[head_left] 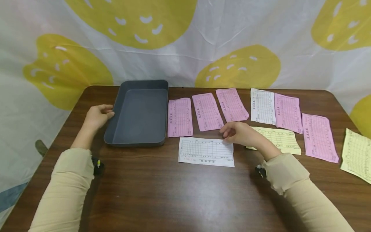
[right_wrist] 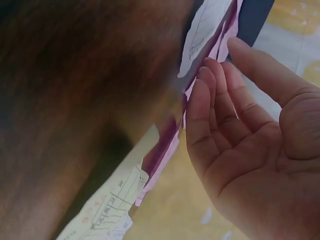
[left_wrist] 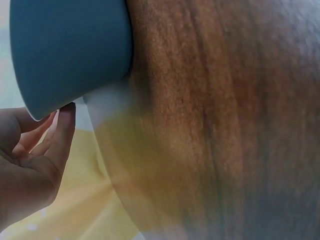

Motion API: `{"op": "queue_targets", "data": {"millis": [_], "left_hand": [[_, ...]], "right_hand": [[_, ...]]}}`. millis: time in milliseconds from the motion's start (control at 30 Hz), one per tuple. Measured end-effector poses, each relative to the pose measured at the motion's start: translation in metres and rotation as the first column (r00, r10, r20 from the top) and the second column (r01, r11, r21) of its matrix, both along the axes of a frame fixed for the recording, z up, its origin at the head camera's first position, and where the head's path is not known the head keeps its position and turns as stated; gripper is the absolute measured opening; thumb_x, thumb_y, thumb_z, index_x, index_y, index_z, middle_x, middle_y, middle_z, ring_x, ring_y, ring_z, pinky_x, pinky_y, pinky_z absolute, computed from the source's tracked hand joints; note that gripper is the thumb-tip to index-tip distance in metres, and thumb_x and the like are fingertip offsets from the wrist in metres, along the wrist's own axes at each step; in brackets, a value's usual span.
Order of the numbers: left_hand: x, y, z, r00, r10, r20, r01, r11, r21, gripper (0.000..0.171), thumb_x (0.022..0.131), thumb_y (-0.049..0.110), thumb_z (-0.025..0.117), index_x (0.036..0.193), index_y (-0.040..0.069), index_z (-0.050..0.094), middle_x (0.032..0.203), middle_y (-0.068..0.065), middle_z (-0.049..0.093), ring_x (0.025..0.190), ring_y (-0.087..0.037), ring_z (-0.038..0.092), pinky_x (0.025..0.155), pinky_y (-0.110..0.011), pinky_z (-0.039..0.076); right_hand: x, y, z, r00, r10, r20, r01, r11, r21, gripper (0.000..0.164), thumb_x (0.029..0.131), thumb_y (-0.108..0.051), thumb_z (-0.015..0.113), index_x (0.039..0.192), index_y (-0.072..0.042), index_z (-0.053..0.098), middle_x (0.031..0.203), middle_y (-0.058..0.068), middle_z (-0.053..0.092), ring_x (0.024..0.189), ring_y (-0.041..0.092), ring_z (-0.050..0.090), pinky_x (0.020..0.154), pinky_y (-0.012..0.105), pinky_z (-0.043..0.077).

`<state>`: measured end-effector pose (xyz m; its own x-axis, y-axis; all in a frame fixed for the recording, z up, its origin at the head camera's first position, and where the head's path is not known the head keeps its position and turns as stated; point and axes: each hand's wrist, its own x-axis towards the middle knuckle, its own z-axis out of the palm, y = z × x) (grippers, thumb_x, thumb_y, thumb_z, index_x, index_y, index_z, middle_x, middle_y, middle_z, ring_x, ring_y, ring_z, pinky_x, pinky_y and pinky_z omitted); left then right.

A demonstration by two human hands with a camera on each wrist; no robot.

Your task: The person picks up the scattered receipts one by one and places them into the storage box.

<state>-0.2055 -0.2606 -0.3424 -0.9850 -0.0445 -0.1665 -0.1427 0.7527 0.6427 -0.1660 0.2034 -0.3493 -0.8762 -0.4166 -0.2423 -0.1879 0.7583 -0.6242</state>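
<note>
My left hand (head_left: 98, 117) is at the left side of a dark grey rectangular tray (head_left: 136, 139), its fingertips right at the outer wall. Seen from the left wrist, the fingers (left_wrist: 64, 127) lie against the tray's wall (left_wrist: 75, 50). Over the upper right corner of a white printed slip (head_left: 203, 153) hovers my right hand (head_left: 239, 133), fingers gently bent and nothing between them. In the right wrist view, the thumb (right_wrist: 270, 72) stands apart from the fingers. A yellow slip (head_left: 278, 138) lies partly behind the right forearm.
Several pink slips (head_left: 180, 117) lie in a row right of the tray. Another white slip (head_left: 262, 106) sits among them at the back. One yellow slip (head_left: 357, 156) is at the table's right edge. A patterned cloth (head_left: 185, 64) hangs behind the brown table (head_left: 162, 193).
</note>
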Motion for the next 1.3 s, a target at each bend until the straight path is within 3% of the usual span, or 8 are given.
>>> {"op": "queue_targets", "data": {"millis": [367,767,1300], "left_hand": [[-0.0014,0.0003,0.0002,0.999,0.021,0.025,-0.022,1.000,0.019,0.047,0.099,0.013,0.050,0.140,-0.007,0.041,0.133,-0.034,0.049,0.126,-0.044,0.043,0.096,-0.046,0.044],[-0.0013,0.0018,-0.0004,1.000,0.025,0.015,-0.026,0.999,0.024,0.046,0.099,0.011,0.050,0.140,-0.008,0.041,0.132,-0.034,0.050,0.123,-0.044,0.046,0.097,-0.048,0.044],[-0.0011,0.0014,-0.0013,0.999,0.026,0.020,-0.027,0.999,0.040,0.046,0.098,0.010,0.050,0.139,-0.008,0.041,0.131,-0.034,0.050,0.117,-0.041,0.050,0.089,-0.038,0.045]], "right_hand": [[0.0004,-0.0033,-0.0059,0.998,0.058,-0.032,-0.056,0.997,0.056,0.023,0.077,0.000,0.072,0.100,0.000,0.067,0.086,0.009,0.065,0.081,0.017,0.057,0.073,0.027,0.048],[-0.0006,-0.0068,-0.0023,0.999,0.035,0.004,-0.035,0.991,0.129,0.019,0.077,-0.001,0.074,0.096,0.000,0.068,0.084,0.010,0.066,0.080,0.018,0.058,0.071,0.029,0.048],[0.0002,-0.0092,-0.0039,0.998,0.058,0.003,-0.057,0.984,0.166,0.012,0.078,0.000,0.073,0.090,-0.001,0.070,0.084,0.009,0.067,0.079,0.018,0.059,0.071,0.029,0.049]]}}
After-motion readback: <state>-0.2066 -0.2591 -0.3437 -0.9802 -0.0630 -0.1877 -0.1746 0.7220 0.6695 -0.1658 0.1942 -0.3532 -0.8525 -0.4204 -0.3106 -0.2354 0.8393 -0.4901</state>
